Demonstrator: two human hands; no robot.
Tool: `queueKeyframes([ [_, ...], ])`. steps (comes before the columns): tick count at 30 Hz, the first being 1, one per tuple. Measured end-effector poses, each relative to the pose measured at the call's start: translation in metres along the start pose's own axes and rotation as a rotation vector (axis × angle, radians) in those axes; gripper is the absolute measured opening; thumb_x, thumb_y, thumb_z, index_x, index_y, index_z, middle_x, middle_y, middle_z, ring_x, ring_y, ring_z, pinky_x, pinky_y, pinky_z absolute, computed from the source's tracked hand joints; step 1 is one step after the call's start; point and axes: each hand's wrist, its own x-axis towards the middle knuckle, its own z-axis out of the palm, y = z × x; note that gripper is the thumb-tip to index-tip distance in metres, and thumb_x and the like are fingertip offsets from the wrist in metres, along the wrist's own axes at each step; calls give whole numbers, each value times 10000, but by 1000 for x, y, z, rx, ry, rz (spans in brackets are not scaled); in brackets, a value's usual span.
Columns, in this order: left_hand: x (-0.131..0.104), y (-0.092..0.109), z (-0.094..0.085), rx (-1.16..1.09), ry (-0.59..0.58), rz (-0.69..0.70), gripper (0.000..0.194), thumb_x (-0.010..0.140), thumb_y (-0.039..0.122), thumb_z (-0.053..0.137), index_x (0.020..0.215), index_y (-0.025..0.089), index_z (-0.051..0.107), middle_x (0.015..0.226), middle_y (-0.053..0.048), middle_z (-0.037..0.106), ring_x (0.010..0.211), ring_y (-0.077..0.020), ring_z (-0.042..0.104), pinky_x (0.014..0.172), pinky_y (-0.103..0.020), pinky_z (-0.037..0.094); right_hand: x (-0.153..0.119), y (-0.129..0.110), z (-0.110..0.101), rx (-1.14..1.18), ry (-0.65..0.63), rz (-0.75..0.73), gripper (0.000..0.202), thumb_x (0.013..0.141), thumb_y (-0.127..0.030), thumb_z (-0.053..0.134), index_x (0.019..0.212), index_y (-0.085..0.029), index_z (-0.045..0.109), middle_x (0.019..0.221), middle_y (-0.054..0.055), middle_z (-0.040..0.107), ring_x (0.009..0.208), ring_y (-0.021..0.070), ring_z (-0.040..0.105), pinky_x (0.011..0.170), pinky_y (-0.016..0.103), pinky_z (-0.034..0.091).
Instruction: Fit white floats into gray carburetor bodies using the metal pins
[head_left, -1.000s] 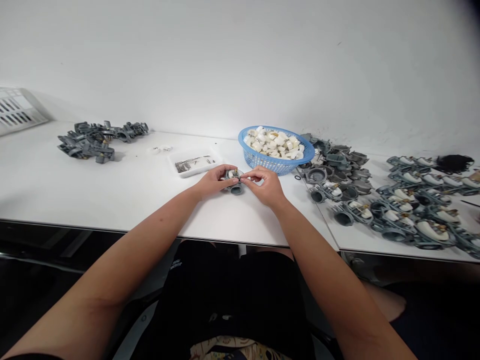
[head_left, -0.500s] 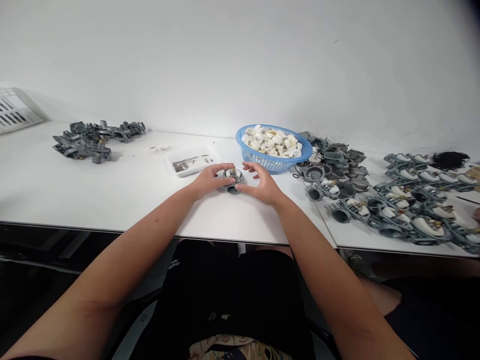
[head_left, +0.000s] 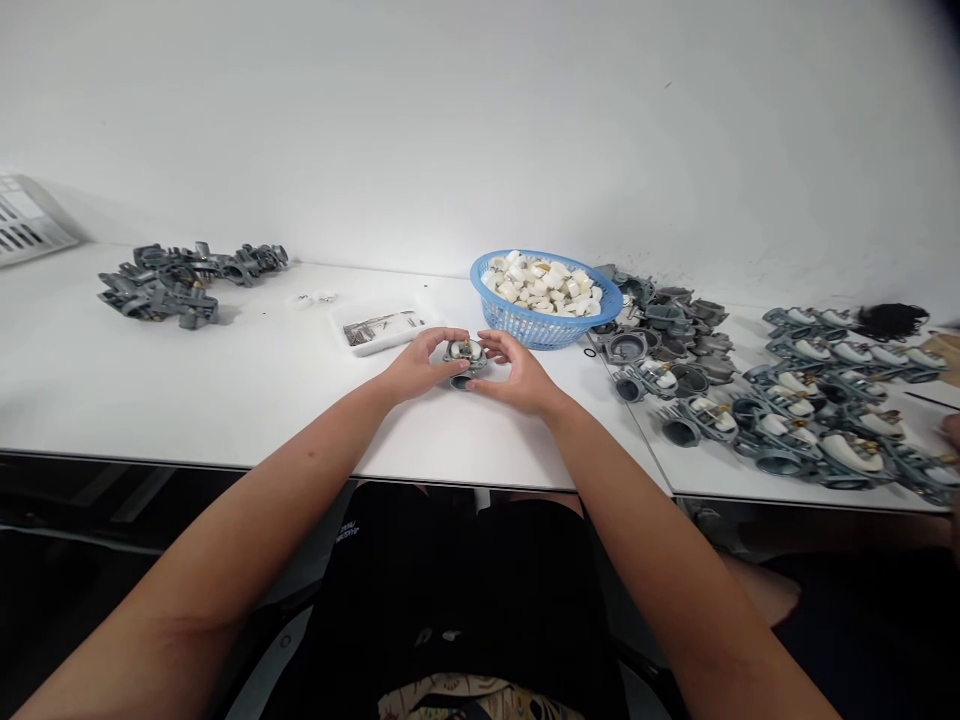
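Note:
A grey metal carburetor body (head_left: 463,366) with a white float and a brass piece on top rests on the white table between my hands. My left hand (head_left: 421,366) grips its left side, thumb at the front and fingers behind. My right hand (head_left: 520,374) is curled round the right side, fingertips and thumb against the metal. Behind my left hand lies a white tray (head_left: 384,330) of small metal pins. A blue basket (head_left: 546,328) full of white floats stands behind my right hand.
Grey carburetor bodies (head_left: 169,285) are piled at the back left, near a white slotted basket (head_left: 34,225). More metal parts (head_left: 675,330) and bodies with white floats (head_left: 847,450) cover the right side. Another person's hand (head_left: 951,430) shows at the right edge.
The fingers of my right hand have closed in on the carburetor body from a wider spread. The other person's hand at the right edge shows slightly more.

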Motion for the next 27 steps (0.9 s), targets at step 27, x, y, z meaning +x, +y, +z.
queueKeyframes([
  [27, -2, -2, -6, 307, 23, 123, 528, 769, 489, 750, 1253, 311, 639, 1464, -38, 545, 1410, -286, 364, 1190, -501, 276, -3, -8, -5, -24, 32, -28, 672, 622, -480, 856, 1158, -256, 518, 1263, 73, 618, 1190, 298, 590, 993, 471, 476],
])
